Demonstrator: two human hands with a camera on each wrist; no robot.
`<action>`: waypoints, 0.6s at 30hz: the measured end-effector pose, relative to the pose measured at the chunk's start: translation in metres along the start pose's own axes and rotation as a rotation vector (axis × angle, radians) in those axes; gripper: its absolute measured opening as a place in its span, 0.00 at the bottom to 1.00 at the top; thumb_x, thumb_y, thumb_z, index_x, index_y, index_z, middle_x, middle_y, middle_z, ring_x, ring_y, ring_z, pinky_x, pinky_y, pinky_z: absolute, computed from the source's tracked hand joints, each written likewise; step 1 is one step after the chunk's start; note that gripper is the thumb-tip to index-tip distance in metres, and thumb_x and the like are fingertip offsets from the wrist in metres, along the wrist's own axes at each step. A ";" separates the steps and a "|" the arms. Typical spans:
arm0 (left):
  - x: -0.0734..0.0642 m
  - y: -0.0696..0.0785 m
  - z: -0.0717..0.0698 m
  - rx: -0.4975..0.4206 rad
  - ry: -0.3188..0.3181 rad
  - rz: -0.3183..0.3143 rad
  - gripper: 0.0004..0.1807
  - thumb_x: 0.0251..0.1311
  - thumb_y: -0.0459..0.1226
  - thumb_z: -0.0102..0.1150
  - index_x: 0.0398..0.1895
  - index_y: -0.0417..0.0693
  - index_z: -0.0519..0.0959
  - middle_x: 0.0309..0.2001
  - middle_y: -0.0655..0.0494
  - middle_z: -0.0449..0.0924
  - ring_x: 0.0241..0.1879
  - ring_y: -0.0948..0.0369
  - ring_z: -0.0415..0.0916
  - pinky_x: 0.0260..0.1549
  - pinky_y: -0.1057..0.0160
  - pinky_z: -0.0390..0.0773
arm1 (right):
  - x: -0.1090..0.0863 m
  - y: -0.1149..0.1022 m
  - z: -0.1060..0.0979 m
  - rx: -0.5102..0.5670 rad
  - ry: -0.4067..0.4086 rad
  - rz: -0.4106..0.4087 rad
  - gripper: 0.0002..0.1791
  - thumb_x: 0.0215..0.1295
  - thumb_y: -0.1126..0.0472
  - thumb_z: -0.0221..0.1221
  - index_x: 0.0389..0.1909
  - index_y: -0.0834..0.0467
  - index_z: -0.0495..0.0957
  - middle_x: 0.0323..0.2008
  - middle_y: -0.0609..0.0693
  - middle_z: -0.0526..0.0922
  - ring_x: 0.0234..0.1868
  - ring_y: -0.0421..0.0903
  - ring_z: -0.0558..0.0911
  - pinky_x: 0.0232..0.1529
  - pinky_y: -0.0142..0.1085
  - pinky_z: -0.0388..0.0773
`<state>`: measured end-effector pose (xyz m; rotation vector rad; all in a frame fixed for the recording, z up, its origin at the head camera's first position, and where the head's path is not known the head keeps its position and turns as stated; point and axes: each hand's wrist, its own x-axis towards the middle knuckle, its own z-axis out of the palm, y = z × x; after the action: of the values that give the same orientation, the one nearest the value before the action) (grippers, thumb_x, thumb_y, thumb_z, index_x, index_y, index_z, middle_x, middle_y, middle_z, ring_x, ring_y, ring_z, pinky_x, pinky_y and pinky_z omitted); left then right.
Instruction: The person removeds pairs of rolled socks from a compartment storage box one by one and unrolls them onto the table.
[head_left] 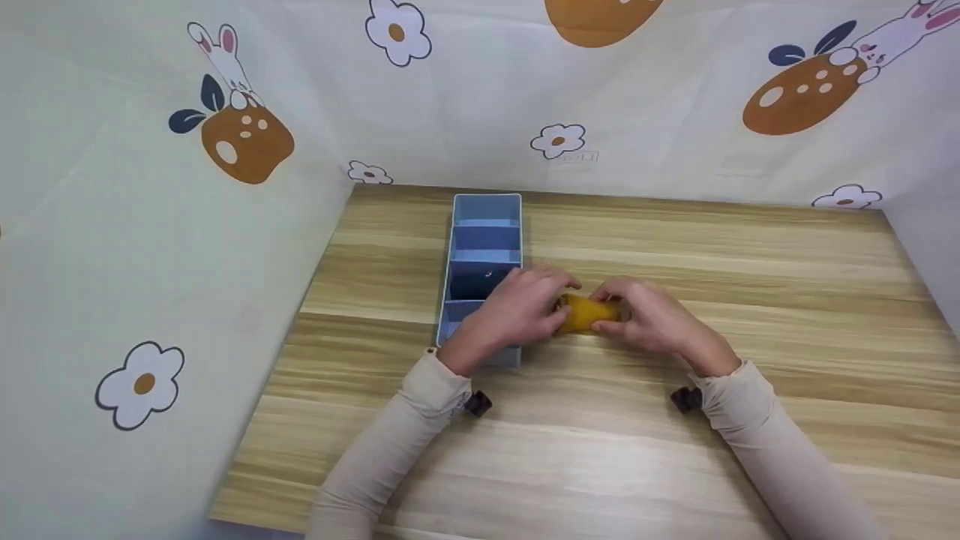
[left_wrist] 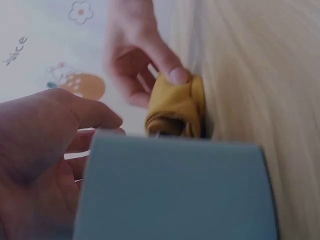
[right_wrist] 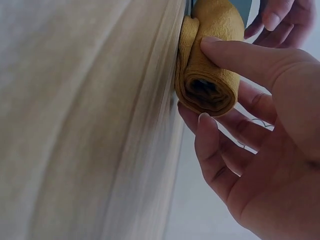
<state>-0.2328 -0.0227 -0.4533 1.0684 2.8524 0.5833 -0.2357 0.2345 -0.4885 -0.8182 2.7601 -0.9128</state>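
A roll of mustard-yellow cloth (head_left: 583, 313) with a ribbed edge lies on its side at the table, just right of a long blue divided box (head_left: 487, 225). My right hand (head_left: 655, 319) holds its right end; in the right wrist view the thumb lies on top of the roll (right_wrist: 220, 30) and the fingers curve beneath. My left hand (head_left: 521, 307) reaches over the box near the roll's left end, its fingers loosely bent. The left wrist view shows that hand (left_wrist: 45, 145) a little apart from the cloth, beside the box's blue wall (left_wrist: 180, 190).
One box compartment holds a dark rolled item (head_left: 472, 284), partly covered by my left hand. The wood-grain table (head_left: 750, 255) meets a patterned sheet (head_left: 465, 105) at the back and left. A small black piece (head_left: 478, 403) sits at the left wrist, another (head_left: 685, 400) at the right.
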 end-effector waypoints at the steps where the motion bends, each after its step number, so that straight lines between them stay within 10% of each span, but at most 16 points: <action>1: 0.002 0.002 0.002 0.010 -0.009 0.008 0.20 0.75 0.46 0.64 0.65 0.53 0.83 0.62 0.57 0.87 0.61 0.57 0.82 0.65 0.49 0.77 | 0.000 0.000 0.000 -0.001 -0.002 0.002 0.15 0.63 0.56 0.78 0.48 0.53 0.87 0.47 0.48 0.89 0.48 0.49 0.85 0.53 0.49 0.81; 18: 0.019 0.008 0.012 -0.026 -0.149 -0.052 0.28 0.57 0.46 0.83 0.57 0.55 0.78 0.52 0.57 0.84 0.48 0.57 0.79 0.50 0.54 0.85 | -0.002 0.001 0.000 0.029 -0.023 0.022 0.18 0.64 0.57 0.77 0.54 0.54 0.87 0.52 0.50 0.90 0.53 0.51 0.86 0.58 0.52 0.82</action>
<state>-0.2400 -0.0012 -0.4601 0.9868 2.7277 0.5125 -0.2351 0.2362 -0.4891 -0.7867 2.7242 -0.9310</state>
